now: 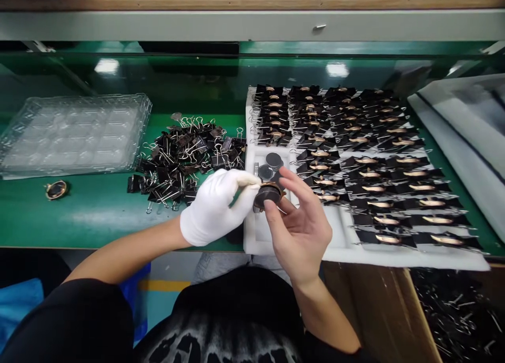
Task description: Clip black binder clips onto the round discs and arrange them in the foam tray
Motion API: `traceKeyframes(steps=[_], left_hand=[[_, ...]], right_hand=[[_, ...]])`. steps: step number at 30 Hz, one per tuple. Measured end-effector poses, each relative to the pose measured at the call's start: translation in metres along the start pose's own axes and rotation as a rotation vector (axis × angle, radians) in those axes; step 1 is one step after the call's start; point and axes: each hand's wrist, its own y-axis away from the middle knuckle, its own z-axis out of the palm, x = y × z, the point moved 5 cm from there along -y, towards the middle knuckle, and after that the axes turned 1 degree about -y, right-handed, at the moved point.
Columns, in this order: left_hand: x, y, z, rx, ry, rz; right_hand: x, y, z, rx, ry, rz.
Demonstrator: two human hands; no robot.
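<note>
My left hand (215,205) wears a white glove and pinches a small dark round part with a copper coil (268,193). My bare right hand (302,226) grips the same part from the other side with thumb and fingers. Both hands meet over the near left corner of a white foam tray (256,237). Two dark discs (272,163) lie in the tray just beyond the hands. Rows of black binder clips clamped on copper coils (374,163) fill the rest of the tray.
A heap of loose black binder clips (181,158) lies on the green bench left of the tray. Farther left sit a clear plastic blister tray (74,134) and one loose coil part (57,189). White foam sheets (469,131) lie at the right.
</note>
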Motion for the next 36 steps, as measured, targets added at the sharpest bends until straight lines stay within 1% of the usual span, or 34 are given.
traceKeyframes(steps=[3,6,11,13,15,17,18,20,22,23,24,26,28,29,31,34,36], left_hand=[[-0.001,0.001,-0.002,0.003,0.013,0.016],[-0.004,0.001,-0.002,-0.045,0.071,-0.002],[-0.006,0.001,0.002,-0.129,0.176,0.022],[-0.004,0.001,0.003,-0.134,0.182,0.054],[-0.001,0.001,0.003,-0.144,0.168,0.114],[0.000,-0.001,0.003,-0.188,0.143,0.165],[-0.003,-0.002,0.001,-0.212,0.121,0.161],[-0.016,-0.009,-0.005,-0.228,0.021,0.088],[-0.036,-0.020,-0.013,-0.213,-0.183,-0.020],[-0.047,-0.025,-0.016,-0.232,-0.305,-0.059],[-0.057,-0.030,-0.016,-0.279,-0.427,-0.078],[-0.075,-0.038,-0.012,-0.420,-0.651,-0.086],[-0.089,-0.041,-0.006,-0.543,-0.809,-0.106],[-0.094,-0.042,-0.004,-0.576,-0.852,-0.122],[-0.101,-0.042,-0.001,-0.608,-0.859,-0.161],[-0.104,-0.039,0.001,-0.617,-0.780,-0.195],[-0.103,-0.038,0.000,-0.615,-0.768,-0.203]], right_hand=[[0.003,-0.003,0.002,0.012,-0.078,0.080],[0.009,-0.004,0.003,-0.003,-0.141,0.174],[0.017,-0.002,-0.002,-0.037,-0.218,0.214],[0.019,0.000,-0.006,-0.072,-0.172,0.220],[0.019,0.000,-0.010,-0.120,-0.073,0.212],[0.021,0.001,-0.015,-0.175,0.012,0.208],[0.022,0.001,-0.017,-0.200,0.033,0.212],[0.024,0.003,-0.020,-0.229,0.028,0.216],[0.026,0.005,-0.021,-0.238,-0.009,0.211],[0.028,0.007,-0.021,-0.241,-0.023,0.208],[0.029,0.008,-0.020,-0.246,-0.033,0.207],[0.032,0.011,-0.018,-0.261,-0.045,0.209],[0.034,0.012,-0.016,-0.267,-0.049,0.205],[0.035,0.012,-0.015,-0.266,-0.052,0.204],[0.036,0.013,-0.015,-0.266,-0.059,0.205],[0.037,0.014,-0.015,-0.265,-0.060,0.214],[0.039,0.014,-0.014,-0.273,-0.060,0.228]])
